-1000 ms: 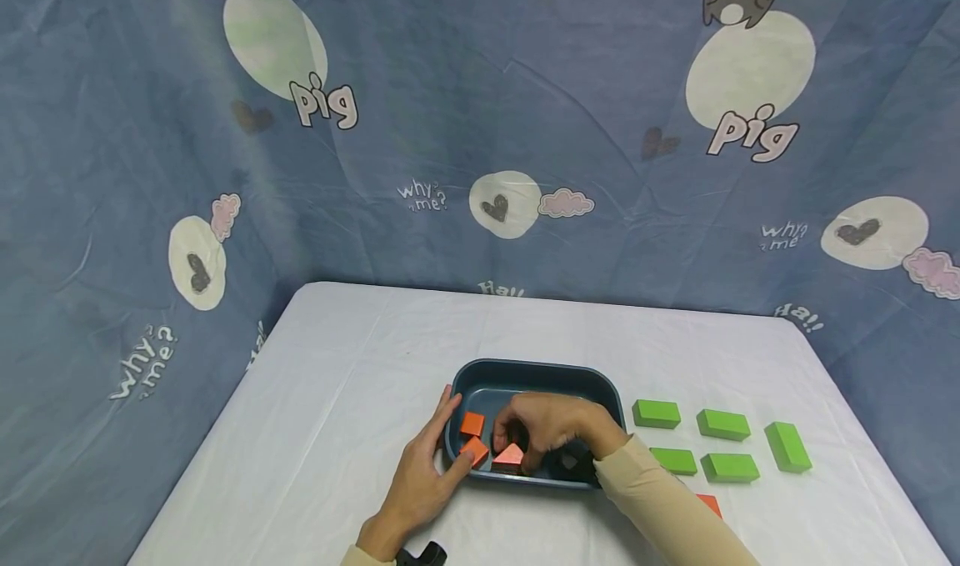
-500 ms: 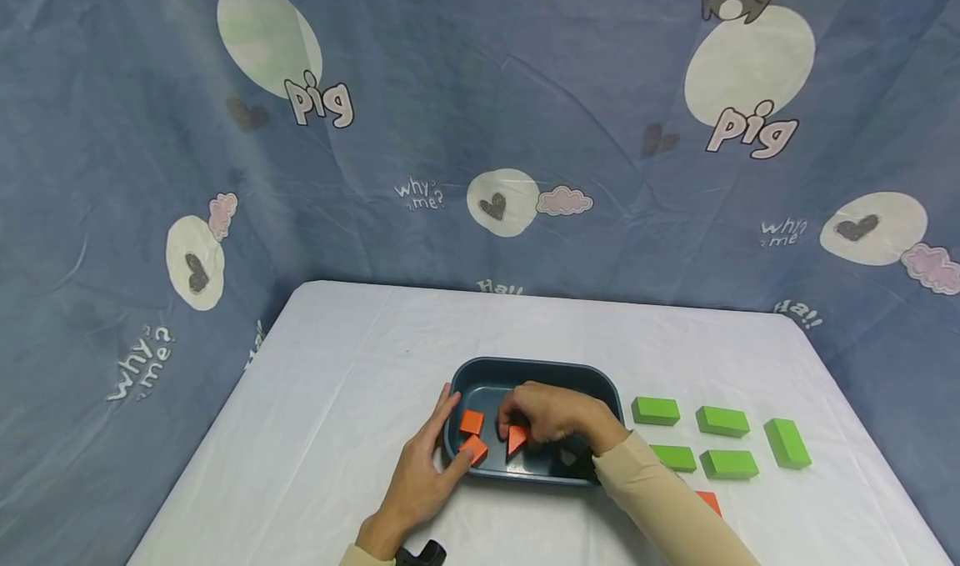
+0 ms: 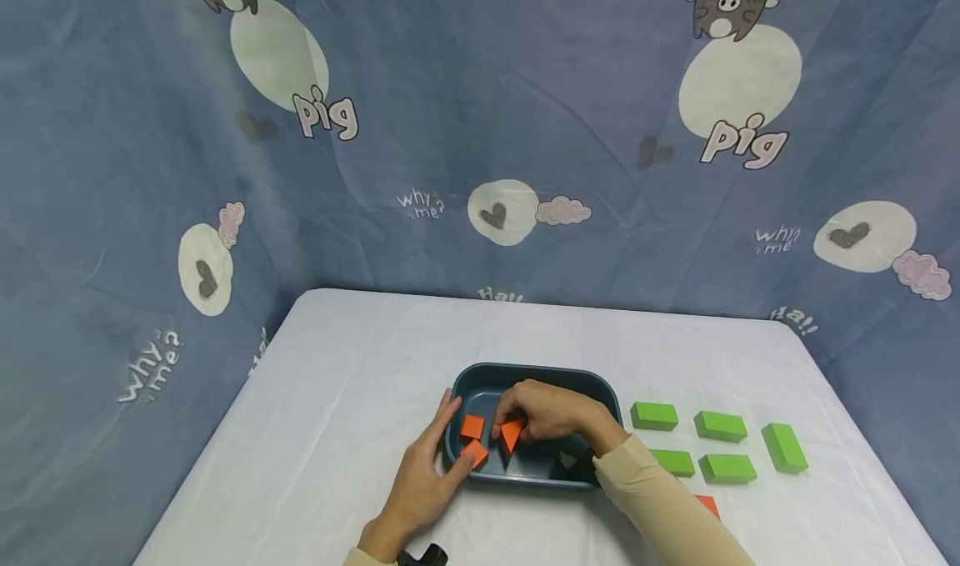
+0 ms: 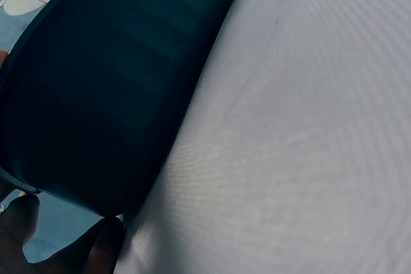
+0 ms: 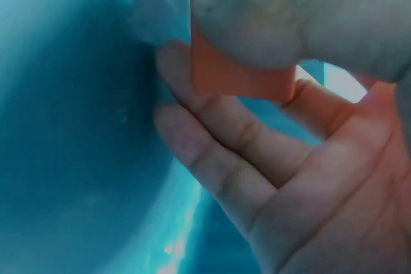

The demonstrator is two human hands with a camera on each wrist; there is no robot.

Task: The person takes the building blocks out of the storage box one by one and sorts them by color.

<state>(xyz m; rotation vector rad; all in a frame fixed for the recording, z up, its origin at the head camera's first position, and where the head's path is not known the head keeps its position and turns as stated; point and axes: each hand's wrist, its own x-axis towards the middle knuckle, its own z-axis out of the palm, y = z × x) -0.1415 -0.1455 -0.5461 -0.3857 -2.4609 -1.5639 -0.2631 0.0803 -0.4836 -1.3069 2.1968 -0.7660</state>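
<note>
Pinching an orange triangular block (image 3: 512, 434) between thumb and fingers, the right hand (image 3: 547, 414) hovers inside the dark blue tub (image 3: 540, 373), just right of two other orange blocks (image 3: 472, 439) that lie at the tub's left end. In the right wrist view the thumb (image 5: 302, 20) presses the block (image 5: 237, 72) against the fingers with the tub's wall close behind. The left hand (image 3: 423, 483) lies outside the tub's near-left corner, its fingers spread and straight, fingertips against the rim and one touching the nearer orange block. The left wrist view shows only the tub's outer wall (image 4: 109, 94) and the white tablecloth (image 4: 302, 133). To the right, five green blocks (image 3: 720, 445) sit in loose rows, well apart from the tub, and another orange piece (image 3: 708, 506) peeks out beside the right sleeve (image 3: 660, 508). Left and far of the tub the cloth lies bare up to the table edges.
</note>
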